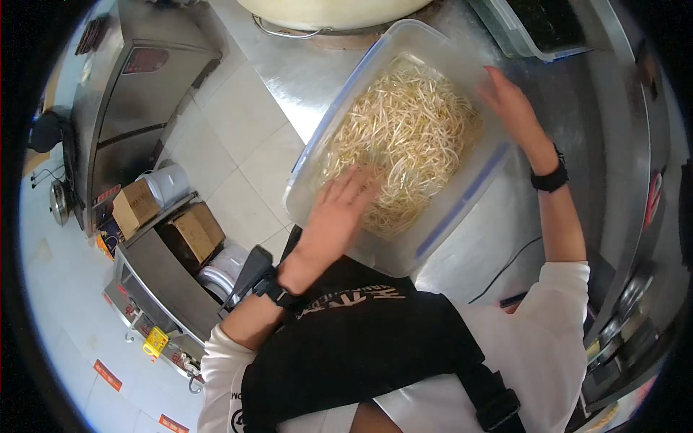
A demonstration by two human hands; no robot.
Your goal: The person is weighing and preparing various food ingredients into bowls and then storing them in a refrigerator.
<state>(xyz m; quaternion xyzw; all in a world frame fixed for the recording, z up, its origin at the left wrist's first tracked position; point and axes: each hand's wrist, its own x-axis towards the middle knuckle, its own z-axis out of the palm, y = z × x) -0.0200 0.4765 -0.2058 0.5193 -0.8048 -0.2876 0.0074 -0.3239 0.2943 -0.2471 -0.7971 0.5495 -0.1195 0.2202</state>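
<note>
Bean sprouts [403, 127] lie heaped in a clear plastic container [390, 262] with blue along its rim, tilted on a stainless steel worktop. My left hand [341, 214] reaches over the container's near left side, its fingertips at the edge of the sprouts, fingers extended and gripping nothing visible. At the container's upper right wall is my right hand [503, 97]; its fingers are blurred, and whether they grip the rim is unclear. Dark bands circle both wrists.
A large pale pot [335, 13] with a wire handle stands beyond the container. Another plastic container [514, 30] with dark contents sits at the upper right. A thin black cable [503, 270] lies on the worktop near my right arm. Tiled floor [238, 140] shows to the left, beyond the worktop's edge.
</note>
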